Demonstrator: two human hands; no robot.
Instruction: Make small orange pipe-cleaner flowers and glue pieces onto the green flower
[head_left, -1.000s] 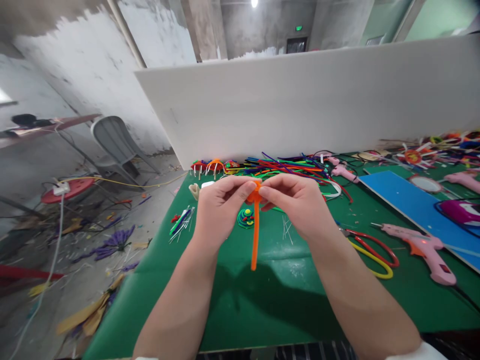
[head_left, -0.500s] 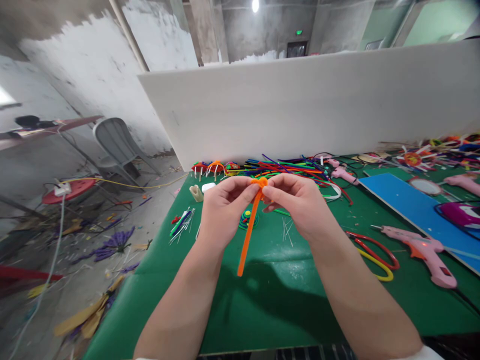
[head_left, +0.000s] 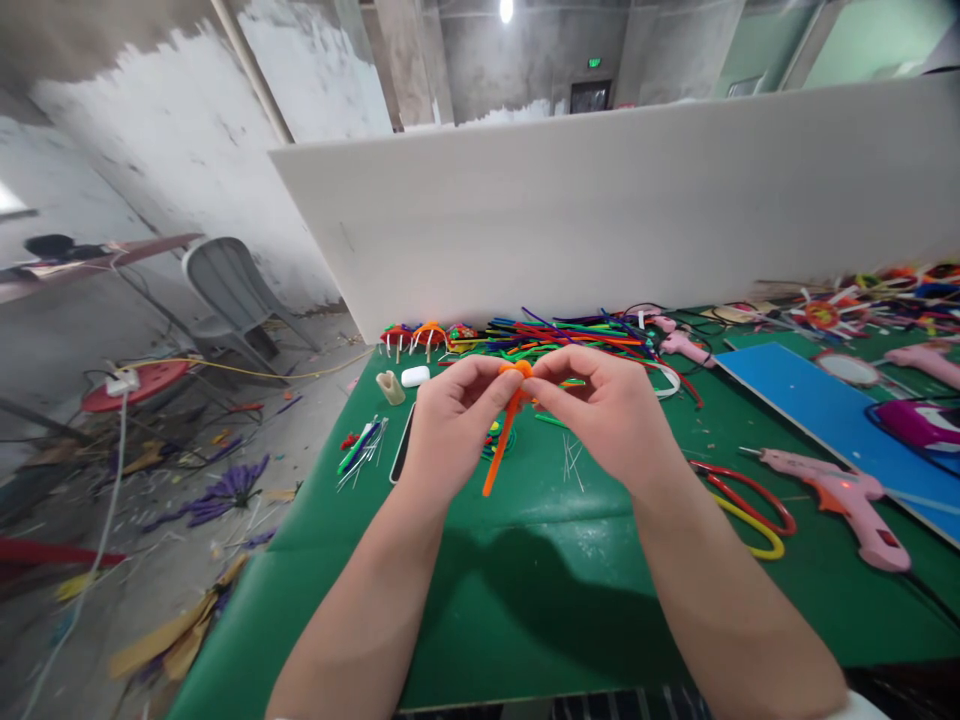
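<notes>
An orange pipe cleaner (head_left: pixel 498 456) is pinched between both hands above the green table (head_left: pixel 480 600). Its upper end is bent into a small bunched loop, and a straight tail hangs down and slightly left. My left hand (head_left: pixel 457 425) grips the loop from the left with thumb and forefinger. From the right, my right hand (head_left: pixel 600 410) pinches the same loop. Behind the fingers, a green coiled piece (head_left: pixel 506 440) with a yellow spot lies partly hidden. Thin white sticks (head_left: pixel 574 462) lie on the table below my right hand.
Right of my forearm lie red-and-yellow-handled scissors (head_left: pixel 750 510) and a pink glue gun (head_left: pixel 840 495). A blue board (head_left: pixel 802 400) is beyond them. Many coloured pipe cleaners (head_left: pixel 570 335) lie along the white partition (head_left: pixel 562 220). A phone (head_left: pixel 403 445) and white case (head_left: pixel 415 376) are at left.
The orange tail now looks shorter and its end sits higher. Both hands have stayed nearly in place, still pinching the loop. More of the phone shows beside my left hand.
</notes>
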